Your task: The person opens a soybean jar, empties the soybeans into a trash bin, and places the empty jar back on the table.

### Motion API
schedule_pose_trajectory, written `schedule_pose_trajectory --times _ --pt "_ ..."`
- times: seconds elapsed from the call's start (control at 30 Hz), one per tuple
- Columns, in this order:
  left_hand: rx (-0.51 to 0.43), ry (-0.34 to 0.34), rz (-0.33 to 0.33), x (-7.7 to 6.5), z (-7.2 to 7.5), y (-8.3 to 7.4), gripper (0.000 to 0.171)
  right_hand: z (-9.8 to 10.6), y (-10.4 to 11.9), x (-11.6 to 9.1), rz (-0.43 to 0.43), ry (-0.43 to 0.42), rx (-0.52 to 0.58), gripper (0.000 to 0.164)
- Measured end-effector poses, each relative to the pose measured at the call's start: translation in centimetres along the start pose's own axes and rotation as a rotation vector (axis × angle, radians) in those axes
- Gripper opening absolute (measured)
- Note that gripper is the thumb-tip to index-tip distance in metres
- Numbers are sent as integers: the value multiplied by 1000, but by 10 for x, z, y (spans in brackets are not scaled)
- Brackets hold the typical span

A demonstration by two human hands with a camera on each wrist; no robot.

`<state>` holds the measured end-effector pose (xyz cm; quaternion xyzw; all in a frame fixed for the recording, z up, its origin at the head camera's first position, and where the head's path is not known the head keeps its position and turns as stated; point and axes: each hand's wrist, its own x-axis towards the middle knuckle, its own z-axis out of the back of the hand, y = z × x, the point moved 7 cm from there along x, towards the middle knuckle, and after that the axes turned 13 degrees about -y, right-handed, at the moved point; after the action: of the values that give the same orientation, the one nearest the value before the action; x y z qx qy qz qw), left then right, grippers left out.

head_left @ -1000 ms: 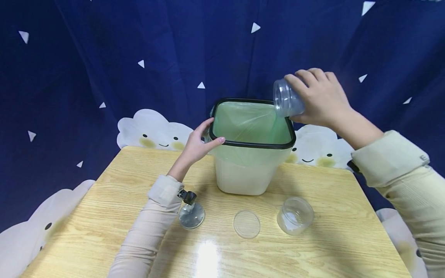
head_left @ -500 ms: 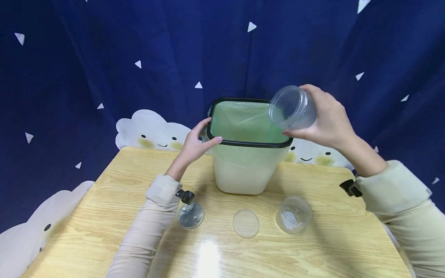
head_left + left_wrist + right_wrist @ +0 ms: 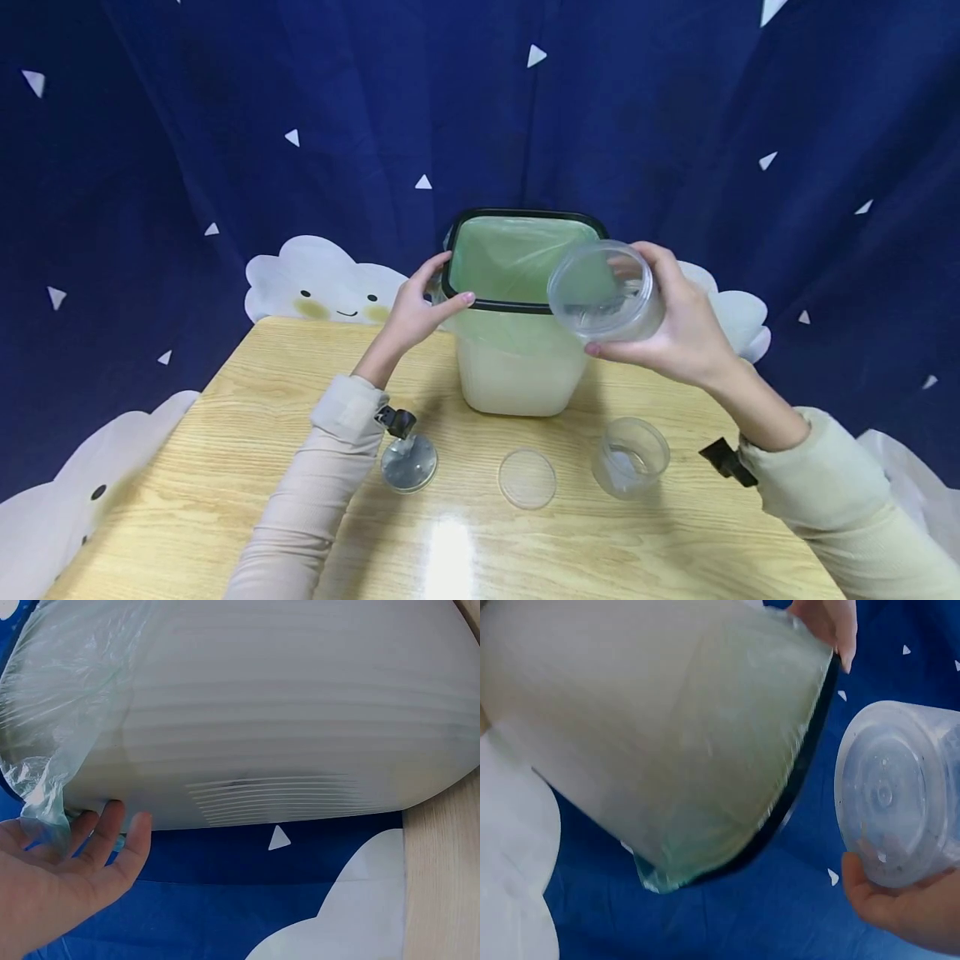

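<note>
A white trash bin (image 3: 517, 379) with a black rim and a pale green bag liner stands at the back of the table. My left hand (image 3: 420, 310) grips its rim at the left front corner, the thumb over the rim. In the left wrist view the left fingers (image 3: 112, 832) lie along the bin's outer wall by the bag's loose edge. My right hand (image 3: 678, 325) holds a clear plastic jar (image 3: 603, 292) at the bin's right front, its mouth tilted towards me. The jar's base (image 3: 885, 795) faces the right wrist camera; no contents show inside.
Another clear jar (image 3: 632, 458) stands upright at the table's right, a whitish piece visible in it. Nearby lie a clear round lid (image 3: 527, 479) and a silver round lid (image 3: 409, 465), close to the left forearm. A blue curtain (image 3: 337, 108) hangs behind the table.
The right hand has come down and nearer with the jar, turning it from tipped over the bin to mouth towards me. My left hand keeps its hold on the rim.
</note>
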<state>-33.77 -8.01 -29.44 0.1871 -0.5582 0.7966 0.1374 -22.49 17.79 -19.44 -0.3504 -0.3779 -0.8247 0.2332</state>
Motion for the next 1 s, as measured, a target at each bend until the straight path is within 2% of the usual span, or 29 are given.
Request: schedule_pose_trajectory --times 0.2,0.33,0.67,0.73,0.87,1.0 --pt "1 3 1 1 0 1 71 -17 -1 -20 -7 33 110 95" --pt "2 0 1 0 -1 1 70 -29 -3 -35 -6 56 139 96" --pt "-4 1 0 2 -1 0 69 -68 -9 -73 -76 120 202 95" --pt "-4 4 7 1 0 -4 69 -75 -10 -80 -83 126 208 95" --pt "-5 10 19 -7 4 -25 66 -89 -14 -92 -109 136 216 96" --pt "1 12 21 -13 6 -37 65 -106 -21 -108 -169 169 192 97"
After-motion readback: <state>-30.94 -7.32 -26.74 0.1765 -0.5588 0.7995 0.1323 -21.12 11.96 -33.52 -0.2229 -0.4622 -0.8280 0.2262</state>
